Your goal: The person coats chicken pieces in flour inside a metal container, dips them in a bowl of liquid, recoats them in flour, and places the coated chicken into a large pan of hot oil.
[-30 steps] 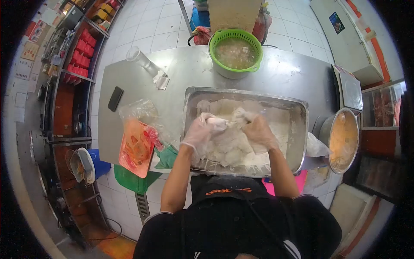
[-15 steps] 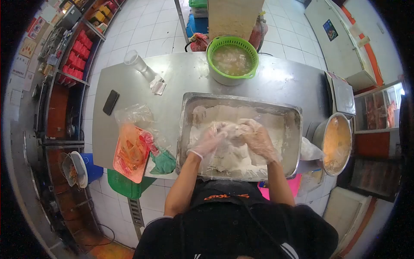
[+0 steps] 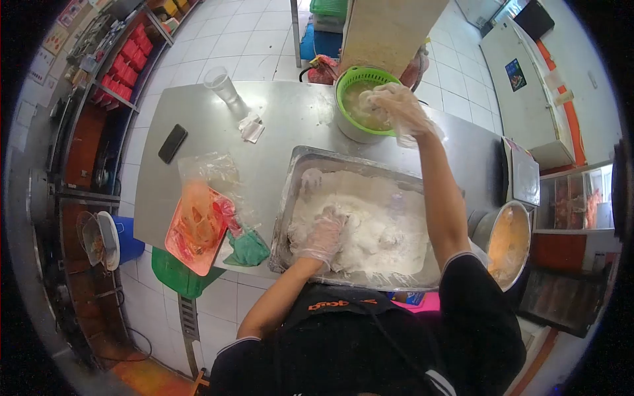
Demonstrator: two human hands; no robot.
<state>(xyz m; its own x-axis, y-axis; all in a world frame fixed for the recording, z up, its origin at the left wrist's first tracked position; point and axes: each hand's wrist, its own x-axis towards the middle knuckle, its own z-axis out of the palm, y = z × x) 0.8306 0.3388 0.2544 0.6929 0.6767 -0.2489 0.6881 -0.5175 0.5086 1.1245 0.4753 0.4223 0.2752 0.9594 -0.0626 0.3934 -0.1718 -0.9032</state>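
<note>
Clear plastic gloves cover both hands. My left hand [image 3: 325, 237] rests in the white flour [image 3: 376, 198] on the left side of a deep metal tray [image 3: 285, 198]; its fingertips sink into the flour, so what they touch is hidden. My right hand [image 3: 399, 109] reaches over the green strainer basket [image 3: 348, 117] at the table's far side. Its fingers are closed around a pale, wet-looking piece whose kind I cannot make out. Cloudy liquid [image 3: 356, 99] fills the basket, which sits inside a light-coloured pot [image 3: 366, 136]. Lumps coated in flour lie in the tray.
On the steel table [image 3: 191, 105] are a clear plastic cup [image 3: 226, 91], crumpled paper [image 3: 251, 127], a phone [image 3: 173, 144], a red tray [image 3: 175, 241] with a plastic bag, and a green cloth [image 3: 247, 248]. A metal bowl of orange-yellow powder [image 3: 510, 241] stands at the right.
My right hand has left the flour tray and moved forward to the green basket. My left hand has gone down into the flour. The view has shifted and tilted slightly.
</note>
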